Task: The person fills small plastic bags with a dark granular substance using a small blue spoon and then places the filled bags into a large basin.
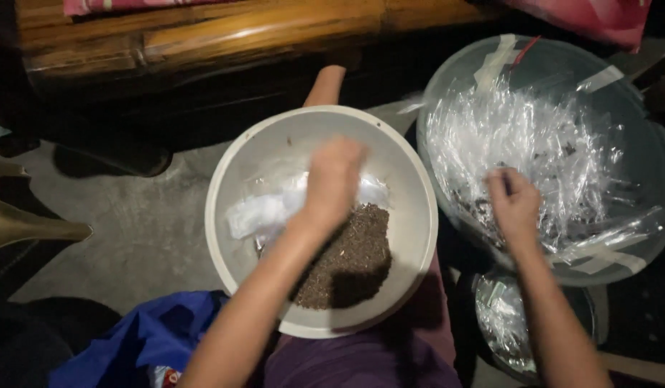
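While the white bowl [411,215] of dark brown granules [350,259] sat on the person's lap, the blurred left hand [332,179] hovered inside it, grip unclear; farther right, the right hand [514,205] pinched clear plastic wrappers [534,136] in a translucent tub [649,179].

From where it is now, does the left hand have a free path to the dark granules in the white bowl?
Probably yes: the left hand is already inside the white bowl, just above the dark granules, with nothing between them.
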